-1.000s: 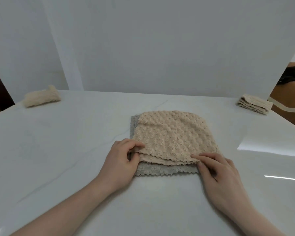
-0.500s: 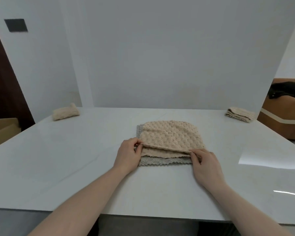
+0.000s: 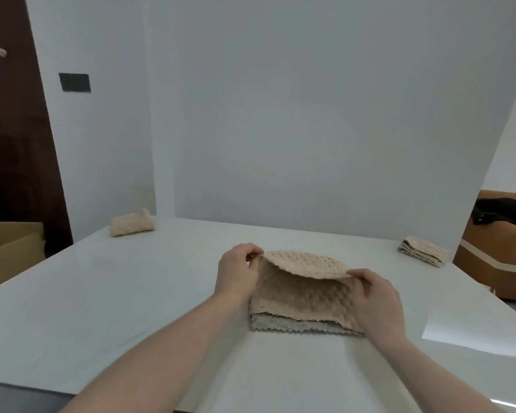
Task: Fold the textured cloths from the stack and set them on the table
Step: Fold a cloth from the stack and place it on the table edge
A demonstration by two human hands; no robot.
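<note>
In the head view, the left hand [image 3: 236, 274] and the right hand [image 3: 377, 302] each pinch a corner of the beige cloth [image 3: 303, 289] with their fingers and lift its edge over the grey cloth [image 3: 295, 325], near the front edge of the counter [image 3: 131, 293]. One rolled cloth [image 3: 132, 223] lies at the far left corner — it seems finished. The stack [image 3: 423, 251] waits at the far right corner — so much work probably remains.
</note>
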